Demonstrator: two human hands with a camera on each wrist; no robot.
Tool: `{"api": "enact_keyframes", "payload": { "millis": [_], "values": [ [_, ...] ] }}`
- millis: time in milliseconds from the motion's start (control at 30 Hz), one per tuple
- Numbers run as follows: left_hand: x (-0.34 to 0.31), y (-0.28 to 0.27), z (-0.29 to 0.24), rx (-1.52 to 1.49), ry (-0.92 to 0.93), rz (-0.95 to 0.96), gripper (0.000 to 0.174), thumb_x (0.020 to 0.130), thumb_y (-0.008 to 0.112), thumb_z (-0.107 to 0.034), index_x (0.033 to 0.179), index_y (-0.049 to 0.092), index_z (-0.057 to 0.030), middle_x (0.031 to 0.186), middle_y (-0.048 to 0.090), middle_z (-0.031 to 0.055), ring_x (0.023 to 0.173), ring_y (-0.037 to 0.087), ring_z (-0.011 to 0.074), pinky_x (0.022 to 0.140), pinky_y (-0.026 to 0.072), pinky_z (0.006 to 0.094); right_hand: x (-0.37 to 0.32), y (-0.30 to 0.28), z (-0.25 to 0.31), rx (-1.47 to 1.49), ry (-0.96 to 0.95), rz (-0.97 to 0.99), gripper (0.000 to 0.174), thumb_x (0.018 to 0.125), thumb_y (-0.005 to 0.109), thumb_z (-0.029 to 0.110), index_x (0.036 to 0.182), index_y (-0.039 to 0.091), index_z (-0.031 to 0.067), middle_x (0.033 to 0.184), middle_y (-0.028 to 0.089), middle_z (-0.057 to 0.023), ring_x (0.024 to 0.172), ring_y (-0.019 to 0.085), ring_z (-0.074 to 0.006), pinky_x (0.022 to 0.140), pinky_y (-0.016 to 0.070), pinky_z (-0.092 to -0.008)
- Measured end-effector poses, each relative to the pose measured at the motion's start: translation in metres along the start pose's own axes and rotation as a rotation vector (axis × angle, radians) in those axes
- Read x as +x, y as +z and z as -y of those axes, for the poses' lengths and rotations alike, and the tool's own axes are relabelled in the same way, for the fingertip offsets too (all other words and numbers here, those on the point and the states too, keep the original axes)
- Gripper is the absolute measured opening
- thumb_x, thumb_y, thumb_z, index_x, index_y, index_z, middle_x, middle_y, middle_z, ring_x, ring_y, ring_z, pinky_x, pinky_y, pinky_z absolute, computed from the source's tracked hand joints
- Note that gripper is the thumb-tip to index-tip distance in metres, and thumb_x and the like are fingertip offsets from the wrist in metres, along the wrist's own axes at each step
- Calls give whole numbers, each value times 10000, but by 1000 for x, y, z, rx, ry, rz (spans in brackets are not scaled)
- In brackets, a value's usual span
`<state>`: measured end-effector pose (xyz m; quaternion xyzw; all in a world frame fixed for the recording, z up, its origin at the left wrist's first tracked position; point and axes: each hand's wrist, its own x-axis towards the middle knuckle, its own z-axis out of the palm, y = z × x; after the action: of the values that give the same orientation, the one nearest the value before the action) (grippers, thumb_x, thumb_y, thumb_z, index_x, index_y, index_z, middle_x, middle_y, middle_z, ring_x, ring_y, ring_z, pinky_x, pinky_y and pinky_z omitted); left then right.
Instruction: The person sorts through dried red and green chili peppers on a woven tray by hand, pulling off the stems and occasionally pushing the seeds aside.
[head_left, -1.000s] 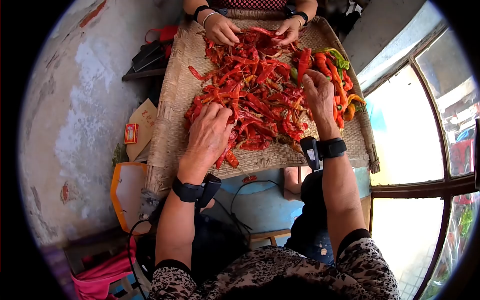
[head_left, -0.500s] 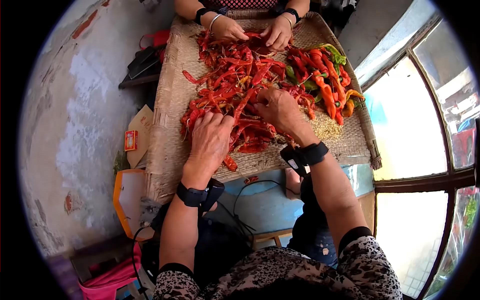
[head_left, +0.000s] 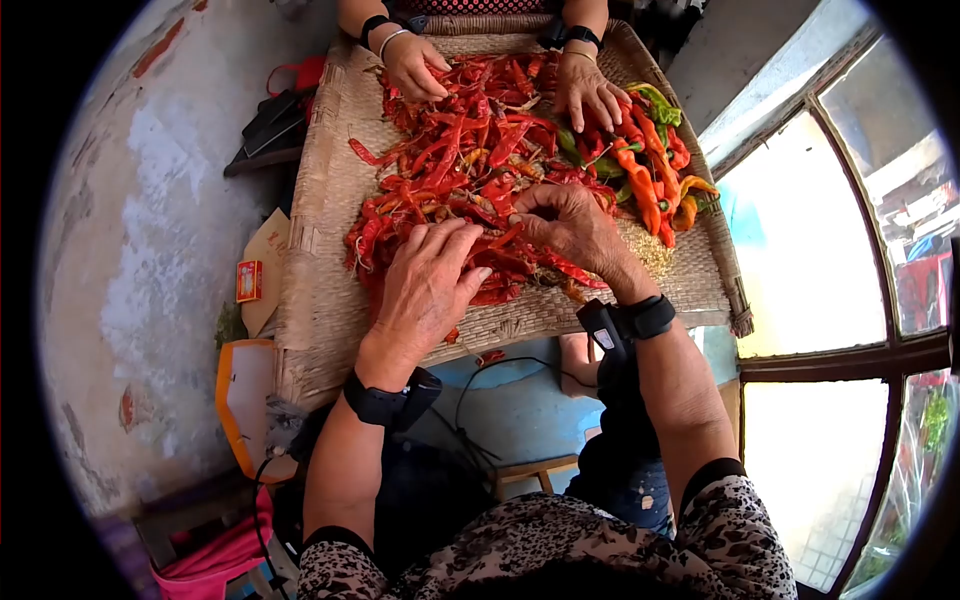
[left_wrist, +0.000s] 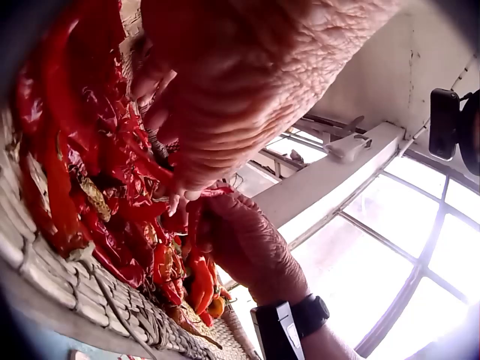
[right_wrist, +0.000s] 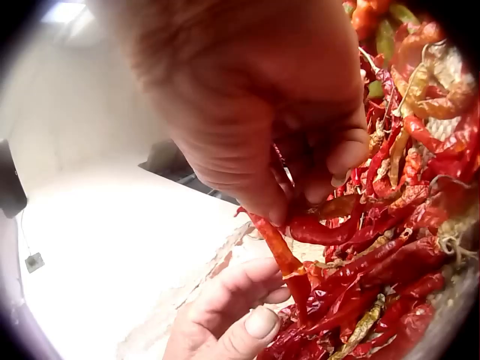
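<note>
Dried red chillies [head_left: 440,160] lie heaped on a woven tray [head_left: 320,210]. My left hand [head_left: 422,285] rests at the heap's near left part, fingers extended and thumb apart; whether anything is under its fingers is hidden. My right hand [head_left: 575,228] is just to its right, thumb and fingers curled together on a red chilli. In the right wrist view that chilli [right_wrist: 276,244] hangs from the fingertips of the right hand [right_wrist: 255,97], above the open left hand [right_wrist: 229,311]. The left wrist view shows the left hand [left_wrist: 247,82] over the chillies, the right hand [left_wrist: 244,240] beyond.
Across the tray another person's hands [head_left: 592,92] touch the peppers. Fresh red, orange and green peppers [head_left: 655,165] lie at the tray's right, pale seeds [head_left: 648,248] below them. A wall stands left, a window [head_left: 810,240] right, a stool [head_left: 535,468] below.
My right hand has moved left and down from the fresh peppers to beside my left hand. My left thumb has spread out. The other person's right-side hand has moved onto the fresh peppers.
</note>
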<state>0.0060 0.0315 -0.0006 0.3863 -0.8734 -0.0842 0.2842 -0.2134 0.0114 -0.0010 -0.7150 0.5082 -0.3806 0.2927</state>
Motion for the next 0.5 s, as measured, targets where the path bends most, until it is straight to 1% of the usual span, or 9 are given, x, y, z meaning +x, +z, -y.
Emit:
{"api": "enact_keyframes", "payload": {
  "millis": [67,133,167,233,267,400,433,467,500],
  "values": [
    [2,2,-2,-36,-10,-42,390,874,648,-169,1219,536,-26,1126,602,153,1019,566,287,884,471,377,-3,7,9,224,56,142,108,845,680,84,855,625,-9,703,628,-74,623,588,-119,573,484,-307],
    [6,-1,-7,-636,-393,-36,392,896,639,-176,1219,504,1,1013,640,149,852,618,240,775,510,338,-8,18,18,259,81,165,107,859,668,78,842,594,2,671,605,-59,612,584,-120,559,478,-303],
    [6,-2,-5,-653,-432,-61,368,929,609,-179,1220,489,12,914,648,101,751,598,145,709,499,266,-9,21,22,234,85,179,110,858,668,75,839,585,7,660,597,-53,610,579,-120,560,476,-300],
    [7,6,0,-959,-459,-146,331,931,603,-151,1201,507,17,912,635,60,780,563,89,701,482,246,-9,28,21,219,21,220,107,853,667,68,833,578,13,661,588,-55,626,562,-117,578,473,-298],
    [7,7,3,-934,-466,-124,260,932,602,-132,1141,538,8,877,614,22,762,532,56,673,463,226,-9,27,21,252,-2,224,104,844,666,72,825,583,13,679,588,-52,649,548,-118,605,471,-298],
    [7,7,6,-1047,-532,-175,132,928,605,-120,1014,555,-33,799,551,-17,705,481,38,642,426,200,-3,7,12,213,48,205,114,880,659,116,844,588,34,732,573,21,656,516,-70,588,443,-242],
    [7,6,10,-1046,-536,-178,132,928,605,-120,1014,555,-33,799,551,-17,705,481,38,642,426,200,1,1,6,208,83,147,121,892,650,127,849,580,39,723,568,20,649,518,-51,565,436,-226],
    [6,5,14,-1026,-506,-207,149,931,607,-143,1037,564,-48,799,568,-23,698,499,35,625,422,190,4,-9,0,357,211,74,134,903,643,144,859,577,36,724,576,16,637,533,-43,545,442,-216],
    [5,5,16,-1008,-477,-236,168,933,609,-165,1061,573,-62,799,584,-29,691,516,31,608,418,179,7,-12,-10,607,174,-146,221,879,681,196,925,601,-4,707,602,-23,585,547,-72,517,462,-246]
  ]
}}
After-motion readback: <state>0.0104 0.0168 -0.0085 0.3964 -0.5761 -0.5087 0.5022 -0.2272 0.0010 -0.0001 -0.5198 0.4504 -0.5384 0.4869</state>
